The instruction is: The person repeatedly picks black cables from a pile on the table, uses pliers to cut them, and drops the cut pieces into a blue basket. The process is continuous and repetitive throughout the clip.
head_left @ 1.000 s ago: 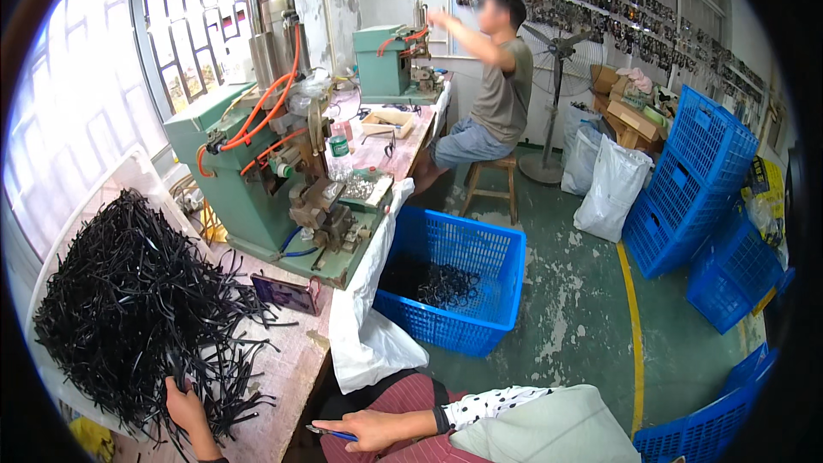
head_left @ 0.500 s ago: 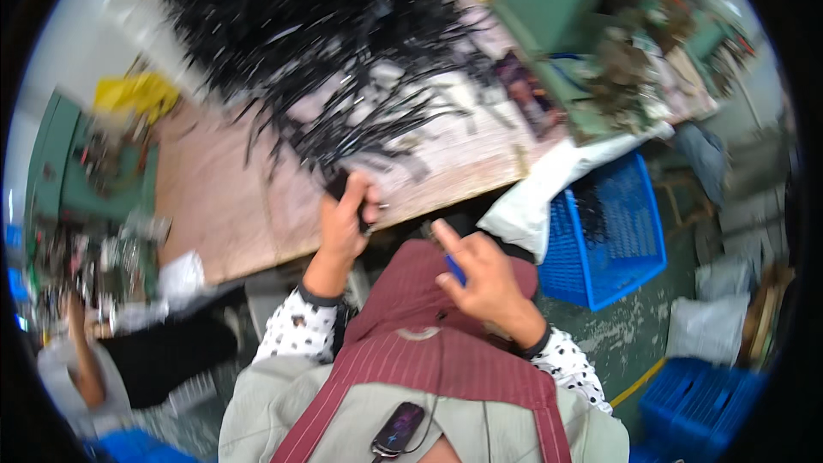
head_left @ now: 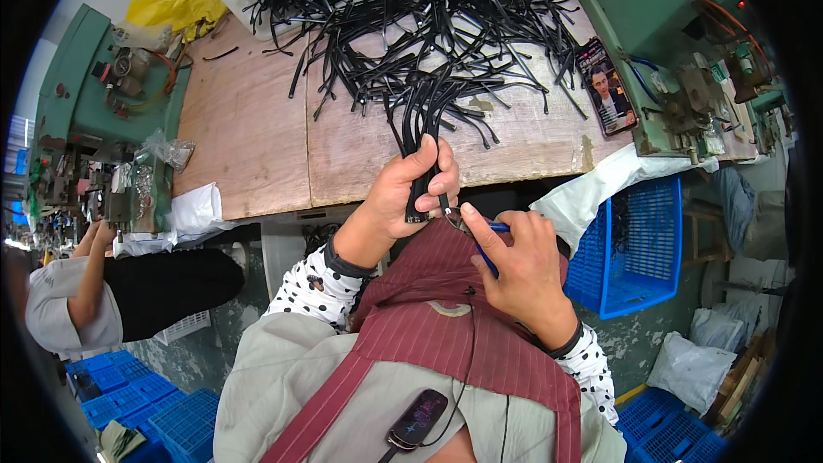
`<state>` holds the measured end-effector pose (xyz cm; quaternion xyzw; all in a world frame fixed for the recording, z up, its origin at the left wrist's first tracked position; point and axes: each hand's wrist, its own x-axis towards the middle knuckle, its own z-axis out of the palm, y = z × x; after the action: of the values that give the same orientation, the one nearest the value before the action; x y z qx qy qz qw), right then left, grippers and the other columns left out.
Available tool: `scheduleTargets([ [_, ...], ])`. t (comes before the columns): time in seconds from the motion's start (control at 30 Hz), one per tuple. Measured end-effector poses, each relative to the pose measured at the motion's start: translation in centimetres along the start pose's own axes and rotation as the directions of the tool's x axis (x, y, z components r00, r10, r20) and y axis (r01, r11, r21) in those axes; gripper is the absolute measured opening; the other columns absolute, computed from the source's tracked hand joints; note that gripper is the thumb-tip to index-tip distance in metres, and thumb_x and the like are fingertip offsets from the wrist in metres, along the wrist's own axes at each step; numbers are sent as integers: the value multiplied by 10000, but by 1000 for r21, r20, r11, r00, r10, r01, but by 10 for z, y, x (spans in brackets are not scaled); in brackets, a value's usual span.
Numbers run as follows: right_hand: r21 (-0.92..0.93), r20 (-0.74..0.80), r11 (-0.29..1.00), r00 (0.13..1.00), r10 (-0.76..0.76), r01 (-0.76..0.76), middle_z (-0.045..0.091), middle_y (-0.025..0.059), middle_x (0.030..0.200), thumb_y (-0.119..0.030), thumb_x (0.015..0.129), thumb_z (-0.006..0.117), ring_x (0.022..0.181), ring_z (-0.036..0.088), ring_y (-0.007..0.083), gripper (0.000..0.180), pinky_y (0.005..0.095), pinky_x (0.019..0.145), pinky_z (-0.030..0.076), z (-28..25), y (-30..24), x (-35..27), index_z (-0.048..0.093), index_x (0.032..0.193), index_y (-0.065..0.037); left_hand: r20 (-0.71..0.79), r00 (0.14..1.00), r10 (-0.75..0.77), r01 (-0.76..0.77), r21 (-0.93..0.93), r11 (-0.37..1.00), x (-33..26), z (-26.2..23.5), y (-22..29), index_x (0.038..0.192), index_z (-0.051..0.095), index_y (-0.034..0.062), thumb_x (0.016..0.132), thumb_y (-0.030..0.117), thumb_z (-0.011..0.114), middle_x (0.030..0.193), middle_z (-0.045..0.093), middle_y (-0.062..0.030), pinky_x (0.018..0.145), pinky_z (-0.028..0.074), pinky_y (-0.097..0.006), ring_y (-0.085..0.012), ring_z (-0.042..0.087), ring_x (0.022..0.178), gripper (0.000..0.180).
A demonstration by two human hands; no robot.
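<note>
My left hand (head_left: 410, 184) is closed round a bunch of black eyeglass temples (head_left: 418, 120), their curved tips pointing away from me and their straight ends toward me. One temple stands a little apart from the bunch, its end reaching toward the tool in my other hand. My right hand (head_left: 525, 270) grips small pliers with blue handles (head_left: 489, 246). The metal jaws of the pliers (head_left: 453, 216) are at the end of that single temple; whether they are closed on it is too small to tell. Beyond my hands lies a large heap of similar black temples (head_left: 386, 9).
The wooden table (head_left: 249, 129) ends just beyond my hands. Green machines stand at the left (head_left: 73, 94) and right (head_left: 639, 17). A phone (head_left: 604, 90) leans by the right machine. A blue crate (head_left: 639, 291) sits below, right. Another person (head_left: 69, 291) works at far left.
My hands have come together, bringing the plier jaws to a temple by the bunch. The view has shifted and sharpened; the left-hand bunch now shows clearly.
</note>
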<state>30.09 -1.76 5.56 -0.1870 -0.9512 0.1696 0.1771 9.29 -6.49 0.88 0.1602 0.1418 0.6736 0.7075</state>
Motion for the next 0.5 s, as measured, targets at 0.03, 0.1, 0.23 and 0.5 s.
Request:
scheduleTargets([
  [0.03,2,19,1000,1000,-5,5,518,115,947,-98,679,749,820,481,288,713,399,724,372,0,0,0,537,1351,-206,11,1000,-12,12,-1,1000,-1,0,1,929,519,97,1022,410,397,684,493,9,509,400,-239,-54,400,457,349],
  [0.1,-3,52,1000,999,-10,10,515,110,939,-98,682,747,824,482,286,709,398,725,370,-2,1,0,539,1351,-206,19,1000,-11,10,51,999,-1,-3,2,920,506,96,1019,416,400,672,481,10,497,380,-232,-53,389,449,352],
  [0.23,57,44,998,999,24,-27,502,100,867,-79,683,739,769,499,273,724,385,664,399,-1,1,-1,529,1365,-204,-98,978,182,-155,234,960,-4,6,-6,915,476,92,1023,412,388,650,453,2,482,349,-230,-65,374,442,349],
  [0.5,420,140,874,969,202,-243,520,84,833,-103,717,739,744,571,261,769,369,660,486,6,0,-7,456,1426,-193,160,675,721,-568,736,368,-11,21,-39,944,463,65,973,413,521,683,479,-64,469,383,-238,-104,418,500,355],
])
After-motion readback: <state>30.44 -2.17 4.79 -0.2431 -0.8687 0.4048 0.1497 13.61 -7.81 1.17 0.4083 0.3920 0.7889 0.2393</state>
